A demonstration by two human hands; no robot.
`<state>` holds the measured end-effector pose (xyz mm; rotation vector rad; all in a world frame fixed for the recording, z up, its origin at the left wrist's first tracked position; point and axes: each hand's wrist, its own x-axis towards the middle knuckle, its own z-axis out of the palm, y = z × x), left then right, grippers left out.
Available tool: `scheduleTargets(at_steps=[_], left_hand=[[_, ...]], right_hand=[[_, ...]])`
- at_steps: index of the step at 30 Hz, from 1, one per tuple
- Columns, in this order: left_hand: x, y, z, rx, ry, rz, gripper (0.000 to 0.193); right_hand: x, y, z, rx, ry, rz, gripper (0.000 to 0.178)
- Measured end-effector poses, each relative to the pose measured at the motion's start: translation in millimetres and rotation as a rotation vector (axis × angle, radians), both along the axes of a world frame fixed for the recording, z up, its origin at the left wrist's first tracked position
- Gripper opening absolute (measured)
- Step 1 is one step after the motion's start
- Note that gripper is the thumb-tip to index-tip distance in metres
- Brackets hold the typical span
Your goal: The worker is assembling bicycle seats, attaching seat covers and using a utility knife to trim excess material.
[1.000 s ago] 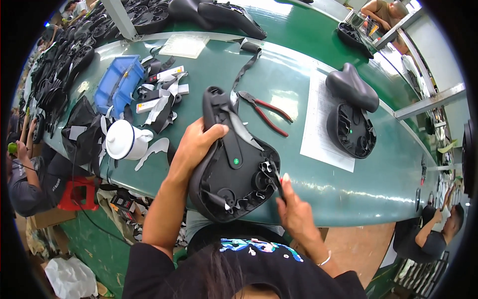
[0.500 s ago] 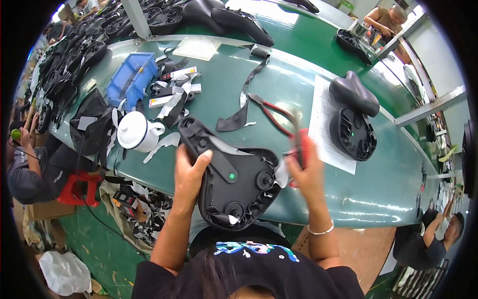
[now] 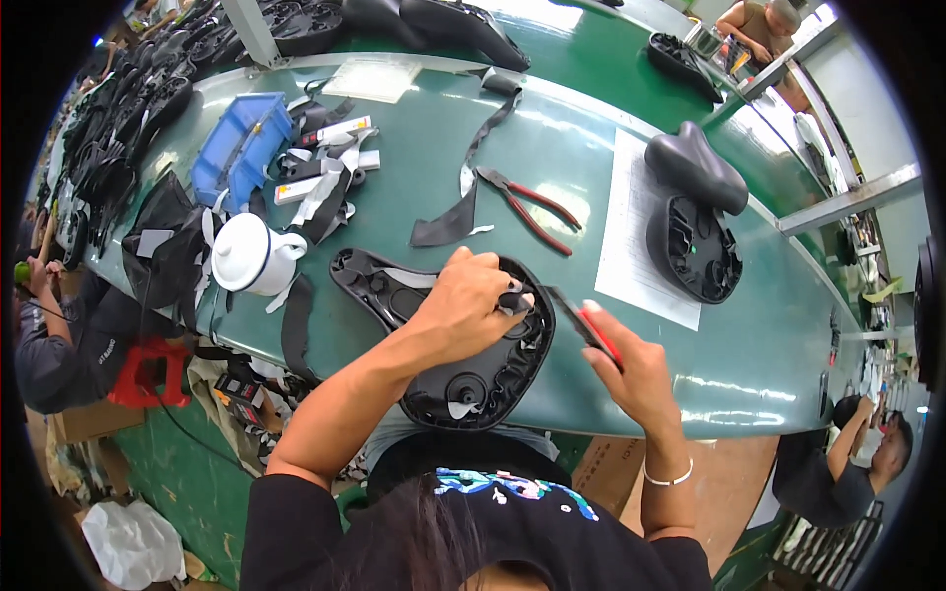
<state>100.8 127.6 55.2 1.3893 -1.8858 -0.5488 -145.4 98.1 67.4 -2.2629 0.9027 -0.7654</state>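
Where I work, tabletop (image 3: 749, 374): green, shiny, its near edge running just in front of my body.
Seat (image 3: 498, 369): underside up, wide end at the near edge, nose swung a little further toward the left edge than half a second ago.
Spare seats (image 3: 695, 251): two, near the far edge, toward its right end.
Left hand (image 3: 469, 300): moved off the nose onto the wide end's right rim, fingertips together on a dark piece (image 3: 514, 299).
Right hand (image 3: 636, 369): drawn back toward the near edge, closed round the cutter (image 3: 603, 340).
Pliers (image 3: 506, 185): lying unheld between seat and far edge.
Cutter: swung from the far edge toward the rim; whether blade touches, I can't tell.
Dark piece: pinched; whether attached, I can't tell. As I judge it, both hands now attend to one stretch of rim.
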Motion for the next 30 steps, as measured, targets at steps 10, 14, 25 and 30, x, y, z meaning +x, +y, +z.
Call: scheduleTargets(at_steps=[10,14,25,30], left_hand=[[34,0,9,0.002,1.905,-0.147,0.031],[15,1,37,0.086,0.556,0.159,0.021],[57,-50,-8,0.078,0.914,0.572,0.027],[36,20,-18,0.382,1.254,0.305,0.053]], right_hand=[[17,85,-3,0.060,0.427,-0.215,0.059],[30,43,6,-0.045,0.482,-0.210,0.052],[30,41,30,-0.149,0.746,-0.109,0.051],[27,-53,43,-0.379,0.819,0.080,0.047]])
